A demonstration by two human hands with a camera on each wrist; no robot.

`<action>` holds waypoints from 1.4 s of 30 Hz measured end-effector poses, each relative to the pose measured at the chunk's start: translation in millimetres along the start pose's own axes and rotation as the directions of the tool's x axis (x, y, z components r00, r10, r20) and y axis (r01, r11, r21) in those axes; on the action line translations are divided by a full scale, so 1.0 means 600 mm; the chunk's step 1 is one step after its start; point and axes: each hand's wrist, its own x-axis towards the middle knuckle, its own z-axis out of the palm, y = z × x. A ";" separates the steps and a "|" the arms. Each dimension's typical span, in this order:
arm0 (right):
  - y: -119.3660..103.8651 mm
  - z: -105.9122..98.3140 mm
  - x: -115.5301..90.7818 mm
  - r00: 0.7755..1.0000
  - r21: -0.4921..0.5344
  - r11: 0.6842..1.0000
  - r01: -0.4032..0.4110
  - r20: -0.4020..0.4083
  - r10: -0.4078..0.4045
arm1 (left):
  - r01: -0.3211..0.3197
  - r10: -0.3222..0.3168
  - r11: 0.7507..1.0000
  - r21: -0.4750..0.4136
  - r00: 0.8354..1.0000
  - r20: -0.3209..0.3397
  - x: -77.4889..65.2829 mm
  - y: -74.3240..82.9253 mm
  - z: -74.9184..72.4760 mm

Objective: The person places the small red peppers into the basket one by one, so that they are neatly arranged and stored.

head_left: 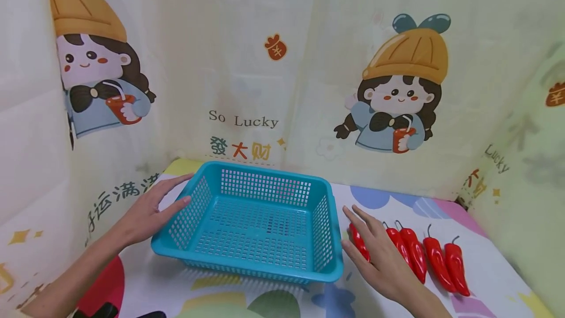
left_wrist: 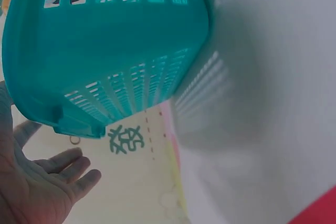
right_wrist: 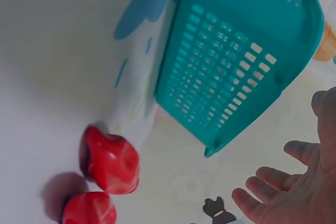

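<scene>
several peppers [head_left: 414, 251] lie beside the basket [head_left: 247, 264], some partly behind right grip [head_left: 380, 258] (spread, like left grip [head_left: 146, 214])

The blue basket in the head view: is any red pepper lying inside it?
No, the visible red peppers lie on the table surface, outside the blue basket, to its right.

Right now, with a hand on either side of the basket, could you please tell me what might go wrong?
The right hand is close to the red peppers, so it could knock one. Neither it nor the left hand is curled round the basket's rim, so a lift like this might slip. Sliding the basket right could push the peppers.
</scene>
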 end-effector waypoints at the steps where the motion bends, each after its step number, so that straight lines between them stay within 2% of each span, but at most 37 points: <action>1: 0.002 0.001 -0.001 1.000 0.003 1.000 -0.008 0.002 0.008 | -0.002 0.002 1.000 -0.003 1.000 0.003 0.000 -0.002 0.001; 12: 0.041 0.011 0.005 0.997 0.075 0.995 -0.071 0.012 0.070 | 0.001 0.000 0.999 -0.050 1.000 0.029 0.009 -0.017 0.012; 19: 0.062 0.018 0.017 0.985 0.012 0.986 -0.166 0.047 0.165 | 0.007 -0.003 0.997 -0.073 0.998 0.057 0.011 -0.031 0.017; 25: 0.074 0.023 0.024 0.984 -0.031 0.986 -0.161 0.065 0.163 | 0.023 -0.019 0.997 -0.070 0.999 0.047 0.014 -0.035 0.018; 32: 0.085 0.026 0.032 0.975 -0.039 0.982 -0.185 0.122 0.188 | 0.033 -0.032 0.995 -0.093 0.999 0.015 0.018 -0.036 0.023; 42: 0.099 0.033 0.037 0.956 -0.056 0.970 -0.235 0.165 0.241 | 0.106 -0.099 0.985 -0.135 0.994 0.055 0.018 -0.041 0.027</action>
